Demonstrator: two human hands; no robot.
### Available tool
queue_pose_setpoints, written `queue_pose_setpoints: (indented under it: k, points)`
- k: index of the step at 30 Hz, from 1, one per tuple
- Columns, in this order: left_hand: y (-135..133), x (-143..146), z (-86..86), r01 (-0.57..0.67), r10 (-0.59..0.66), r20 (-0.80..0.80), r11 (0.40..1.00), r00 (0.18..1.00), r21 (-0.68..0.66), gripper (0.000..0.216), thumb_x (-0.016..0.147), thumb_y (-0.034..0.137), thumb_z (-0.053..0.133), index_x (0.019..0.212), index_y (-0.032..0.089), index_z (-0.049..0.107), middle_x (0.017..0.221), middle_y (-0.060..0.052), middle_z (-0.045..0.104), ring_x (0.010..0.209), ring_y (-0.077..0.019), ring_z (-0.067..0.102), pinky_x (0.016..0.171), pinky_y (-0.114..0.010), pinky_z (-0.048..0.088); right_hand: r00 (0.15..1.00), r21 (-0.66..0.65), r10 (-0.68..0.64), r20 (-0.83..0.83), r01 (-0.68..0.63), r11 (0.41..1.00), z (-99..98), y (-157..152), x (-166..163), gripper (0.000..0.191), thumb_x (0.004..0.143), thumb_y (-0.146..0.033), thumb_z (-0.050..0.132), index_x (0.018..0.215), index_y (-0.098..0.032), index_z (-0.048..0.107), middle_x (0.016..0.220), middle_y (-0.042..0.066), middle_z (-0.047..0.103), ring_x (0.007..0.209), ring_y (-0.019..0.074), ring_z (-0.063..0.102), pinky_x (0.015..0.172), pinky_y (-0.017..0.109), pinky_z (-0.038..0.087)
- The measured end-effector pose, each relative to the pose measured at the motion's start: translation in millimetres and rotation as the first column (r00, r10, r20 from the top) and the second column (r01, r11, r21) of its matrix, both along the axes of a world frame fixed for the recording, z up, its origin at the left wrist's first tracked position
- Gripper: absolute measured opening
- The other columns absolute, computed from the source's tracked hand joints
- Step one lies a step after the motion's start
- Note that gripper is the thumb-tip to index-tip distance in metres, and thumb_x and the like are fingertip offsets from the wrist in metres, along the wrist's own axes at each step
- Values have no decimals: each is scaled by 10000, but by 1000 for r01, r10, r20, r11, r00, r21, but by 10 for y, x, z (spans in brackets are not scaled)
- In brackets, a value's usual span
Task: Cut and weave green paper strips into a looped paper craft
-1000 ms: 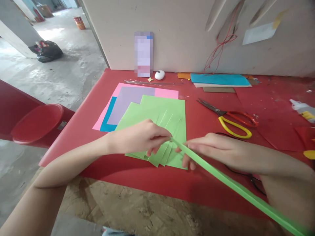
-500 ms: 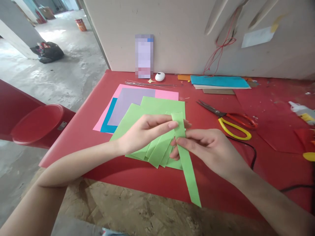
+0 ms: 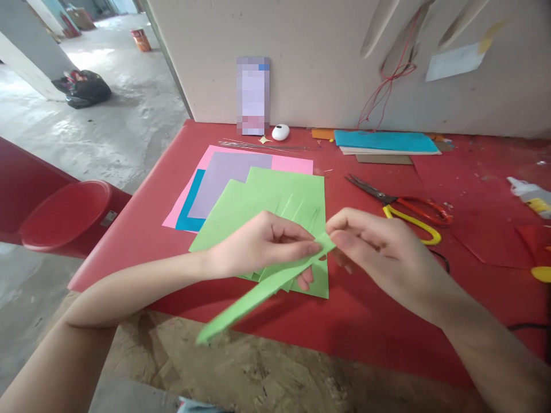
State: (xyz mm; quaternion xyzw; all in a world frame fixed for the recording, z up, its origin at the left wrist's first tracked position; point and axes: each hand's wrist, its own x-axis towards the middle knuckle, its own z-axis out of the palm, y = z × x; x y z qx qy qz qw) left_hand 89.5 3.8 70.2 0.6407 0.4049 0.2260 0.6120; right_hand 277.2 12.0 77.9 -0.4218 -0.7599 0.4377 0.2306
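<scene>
A green paper strip (image 3: pixel 262 295) slants across the front of the table, its free end hanging low to the left and blurred. Near its upper end my left hand (image 3: pixel 275 246) pinches it between thumb and fingers. At the very tip my right hand (image 3: pixel 374 246) grips the same strip with thumb and forefinger. Beneath the hands lie green paper sheets (image 3: pixel 284 186), with several cut strips (image 3: pixel 279 264) on top, partly hidden by my left hand. Scissors (image 3: pixel 387 199) with one red and one yellow handle rest to the right, blades pointing away.
Purple (image 3: pixel 241 166), pink and blue sheets lie behind the green ones. A phone (image 3: pixel 253 97) leans on the wall beside a white egg-shaped object (image 3: pixel 280 132) and thin wires (image 3: pixel 258 145). Folded blue material (image 3: pixel 385 141) sits at the back; a white bottle (image 3: pixel 527 192) lies far right.
The strip has swung round: its free end pointed down to the right and now points down to the left. My right hand has moved up to the strip's tip; my left hand sits slightly lower.
</scene>
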Motion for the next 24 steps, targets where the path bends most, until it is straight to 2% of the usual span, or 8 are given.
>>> queue_pose_setpoints:
  k: [4, 6, 13, 17, 19, 21, 23, 24]
  points:
    - [-35, 30, -26, 12, -7, 46, 994, 999, -111, 223, 843, 305, 550, 716, 138, 625, 555, 23, 654, 490, -81, 617, 554, -188, 481, 998, 24, 48, 49, -49, 999, -34, 36, -26, 299, 885, -327, 425, 622, -189, 461, 493, -59, 316, 435, 65, 258, 394, 220, 204]
    - [-28, 28, -26, 43, -39, 38, 991, 999, -128, 254, 846, 312, 549, 663, 142, 596, 558, 21, 660, 495, -84, 629, 568, -190, 485, 999, 49, -6, 45, 3, 999, -26, 68, 3, 298, 871, -366, 461, 632, -192, 497, 477, -59, 318, 421, 64, 264, 392, 229, 208]
    - [48, -14, 14, 131, -130, 14, 979, 991, -158, 248, 896, 278, 481, 721, 137, 588, 574, 13, 680, 567, -101, 664, 671, -222, 504, 979, 37, -204, 27, 203, 979, 48, 218, 231, 362, 795, -530, 550, 647, -200, 542, 398, -60, 357, 367, 64, 314, 386, 249, 245]
    - [41, -49, 47, 155, -144, 79, 976, 986, -151, 276, 914, 238, 447, 691, 135, 574, 584, 3, 687, 579, -101, 665, 732, -250, 506, 965, -69, -245, -89, 240, 968, 27, 303, 216, 376, 765, -515, 602, 588, -205, 485, 420, -53, 345, 380, 66, 334, 387, 250, 258]
    - [30, -61, 56, 135, -120, 112, 980, 986, -146, 275, 915, 236, 445, 704, 128, 584, 587, -9, 689, 576, -105, 663, 726, -256, 511, 957, -178, -196, -215, 159, 971, -3, 332, 181, 449, 758, -625, 522, 593, -208, 499, 439, -35, 389, 383, 79, 370, 371, 249, 270]
    - [25, -64, 56, 106, -85, 146, 984, 986, -142, 249, 913, 249, 451, 761, 120, 600, 597, -17, 692, 590, -109, 664, 691, -245, 513, 946, -258, -83, -312, 0, 966, -44, 325, 146, 559, 740, -729, 408, 617, -201, 544, 468, -8, 446, 394, 95, 402, 354, 250, 285]
    - [28, -58, 48, 83, -57, 172, 985, 983, -150, 235, 912, 262, 456, 798, 117, 602, 631, -22, 699, 608, -109, 663, 667, -236, 511, 947, -262, 0, -323, -90, 961, -90, 270, 104, 556, 755, -704, 415, 597, -188, 548, 482, -2, 450, 409, 93, 396, 356, 244, 291]
    - [30, -51, 42, 85, -59, 171, 985, 983, -153, 241, 911, 265, 457, 786, 117, 600, 651, -25, 702, 623, -107, 663, 672, -233, 508, 957, -234, 8, -289, -78, 969, -112, 228, 79, 500, 780, -634, 465, 575, -183, 533, 480, -10, 433, 417, 86, 384, 367, 238, 289]
